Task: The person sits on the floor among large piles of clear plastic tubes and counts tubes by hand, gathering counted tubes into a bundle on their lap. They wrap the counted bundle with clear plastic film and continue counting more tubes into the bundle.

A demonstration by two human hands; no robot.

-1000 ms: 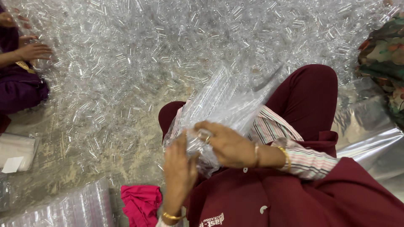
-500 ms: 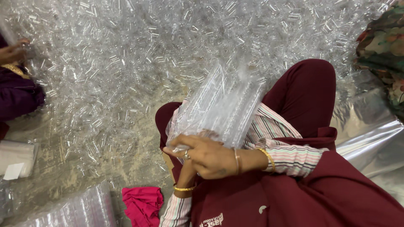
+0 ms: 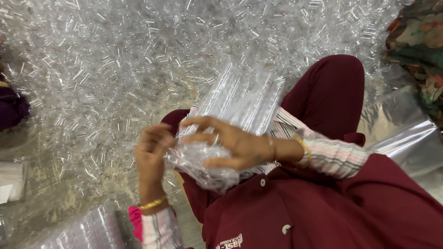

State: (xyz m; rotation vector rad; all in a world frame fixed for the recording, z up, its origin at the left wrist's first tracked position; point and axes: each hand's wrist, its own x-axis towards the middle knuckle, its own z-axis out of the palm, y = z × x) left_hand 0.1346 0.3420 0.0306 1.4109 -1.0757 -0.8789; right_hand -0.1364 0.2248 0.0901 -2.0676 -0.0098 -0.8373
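A clear plastic bag packed with long clear tubes lies across my lap, slanting up to the right. My right hand grips its crumpled lower end, fingers spread over the gathered plastic. My left hand is raised beside that end, fingers bent and touching the bunched plastic at its left edge. Both wrists carry gold bangles.
A wide heap of small clear tubes covers the floor ahead. Another filled clear bag lies at the lower left beside a pink cloth. A silver sheet lies right. Other people's clothing shows at the left edge and top right.
My left hand has come out from under the bag and risen to its left side. My right hand has shifted its grip on the bag's end. The person at left has drawn back.
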